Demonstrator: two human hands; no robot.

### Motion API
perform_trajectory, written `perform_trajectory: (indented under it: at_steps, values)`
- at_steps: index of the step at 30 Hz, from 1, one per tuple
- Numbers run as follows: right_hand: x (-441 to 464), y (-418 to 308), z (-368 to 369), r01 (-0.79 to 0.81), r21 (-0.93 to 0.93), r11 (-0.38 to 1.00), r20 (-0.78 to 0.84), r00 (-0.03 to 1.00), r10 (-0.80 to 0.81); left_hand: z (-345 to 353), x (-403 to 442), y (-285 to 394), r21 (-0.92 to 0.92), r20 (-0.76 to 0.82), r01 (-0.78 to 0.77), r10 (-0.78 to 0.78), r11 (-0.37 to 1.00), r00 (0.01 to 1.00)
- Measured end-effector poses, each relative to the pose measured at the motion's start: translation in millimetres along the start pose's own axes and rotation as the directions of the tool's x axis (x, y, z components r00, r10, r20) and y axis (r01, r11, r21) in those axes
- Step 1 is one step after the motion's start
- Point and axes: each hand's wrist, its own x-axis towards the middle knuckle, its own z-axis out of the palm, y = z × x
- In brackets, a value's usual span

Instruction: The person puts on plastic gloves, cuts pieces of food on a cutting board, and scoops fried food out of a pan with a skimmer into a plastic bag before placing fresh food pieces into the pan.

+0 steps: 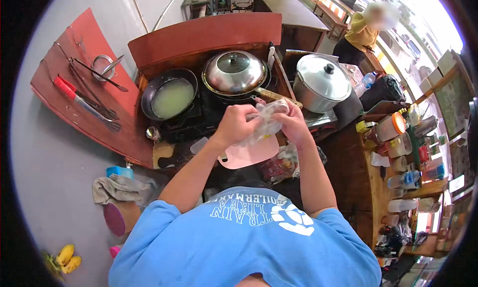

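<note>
Both my hands are raised over the pink cutting board [244,156], gripping a clear plastic bag [268,119]. My left hand [238,124] pinches the bag's left side with curled fingers. On the other side, my right hand [294,122] holds its gathered upper part. What the bag contains, if anything, I cannot make out. Just beyond the hands, a wooden handle [276,96] reaches out beside the lidded wok [235,73] on the stove. Packets in plastic [281,165] lie right of the board.
A black frying pan [169,95] with pale greenish liquid sits on the left burner. A large lidded aluminium pot [323,83] stands at right. Whisks and tongs [82,100] hang on the red panel. Jars [391,127] and bottles line the right shelf. Another person [366,33] stands beyond.
</note>
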Motion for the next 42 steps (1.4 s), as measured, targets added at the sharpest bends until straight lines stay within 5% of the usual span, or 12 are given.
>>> perform_trajectory:
  at_steps: [4,6,8,9,11,15,22,24,26,32,40,42]
  values:
    - [3.5,7.1,-34.9,0.114,-0.386,0.915,-0.054,0.988,-0.146,14.1,3.3,10.0,-0.198,-0.077,0.112,-0.129,0.974,0.989]
    - [-2.8,5.6,-31.2,-0.063,-0.841,0.537,-0.316,0.863,-0.394,20.6,-0.9,8.9,-0.483,-0.090,-0.013,-0.035,0.875,0.995]
    - [-11.1,4.3,-31.9,-0.084,-0.873,0.481,-0.327,0.832,-0.448,20.3,-5.8,18.5,-0.509,-0.043,0.008,-0.034,0.861,0.999]
    - [-16.5,1.5,-31.6,-0.042,-0.440,0.897,-0.412,0.897,-0.160,20.7,-7.6,17.1,-0.687,0.093,0.131,-0.092,0.714,0.991]
    - [-19.6,6.4,-46.4,-0.042,0.410,0.911,-0.057,0.996,0.072,32.0,-9.1,7.1,-0.876,0.244,0.279,-0.137,0.394,0.960]
    - [-36.9,-5.2,-41.2,-0.238,0.682,0.691,0.153,0.971,0.184,51.1,-7.8,-15.0,-0.965,0.249,0.257,-0.127,0.049,0.960]
    - [-30.6,-12.1,-13.8,-0.239,0.843,0.481,0.311,0.948,-0.074,71.6,-10.8,26.6,-0.842,0.509,0.523,-0.130,0.129,0.851]
    - [-28.5,-23.3,7.5,-0.117,0.817,0.565,0.248,0.955,-0.161,71.0,-12.2,47.7,-0.878,0.437,0.469,-0.243,0.092,0.866]
    - [-22.5,-21.0,0.7,0.153,0.326,0.933,0.005,0.987,-0.163,75.8,-12.5,45.1,-0.938,0.293,0.333,-0.299,0.094,0.908]
    - [-15.8,-2.8,5.3,0.343,0.189,0.920,-0.055,0.939,-0.339,92.5,-10.0,33.8,-0.938,0.201,0.273,-0.308,0.213,0.930]
    - [-7.0,-7.1,14.0,0.220,0.590,0.777,0.006,0.961,-0.276,82.7,-2.3,50.0,-0.918,0.146,0.294,-0.461,0.268,0.875]
    - [5.8,9.0,-8.5,0.323,0.292,0.900,-0.236,0.936,-0.260,85.6,-4.7,45.8,-0.903,0.313,0.394,-0.365,0.173,0.877]
